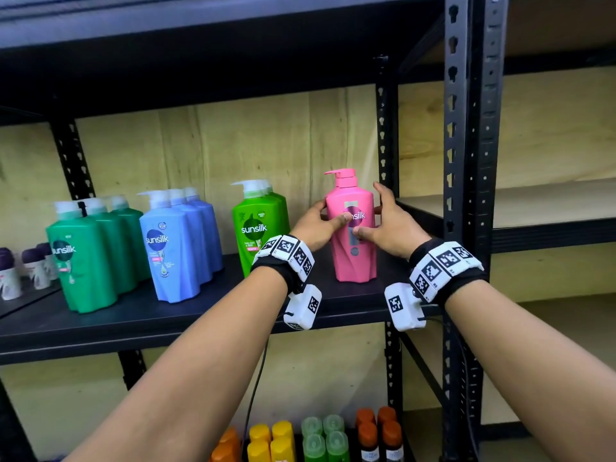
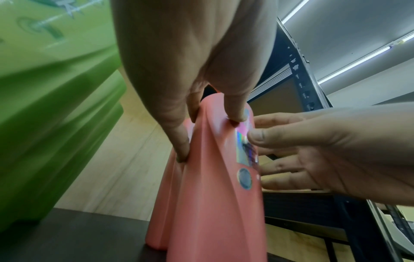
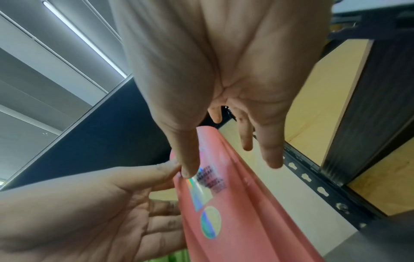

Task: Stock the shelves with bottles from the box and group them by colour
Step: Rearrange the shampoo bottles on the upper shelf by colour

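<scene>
A pink pump bottle [image 1: 355,261] stands upright at the right end of the black shelf [image 1: 200,311]. My left hand [image 1: 328,218] grips its left side, with the thumb on the front label and the fingers round the edge. In the left wrist view that left hand [image 2: 210,134] pinches the pink bottle [image 2: 212,212]. My right hand [image 1: 383,215] has its thumb on the front, while its fingers stretch straight past the right side. The right wrist view shows the right hand [image 3: 230,168] with those fingers apart from the pink bottle [image 3: 241,221]. No box is in view.
Left of the pink bottle stand light green bottles [image 1: 256,228], blue bottles [image 1: 173,248] and dark green bottles [image 1: 83,261], then small purple-capped containers [image 1: 10,271]. Black uprights [image 1: 388,145] rise just behind my right hand. Coloured caps [image 1: 316,438] fill the shelf below.
</scene>
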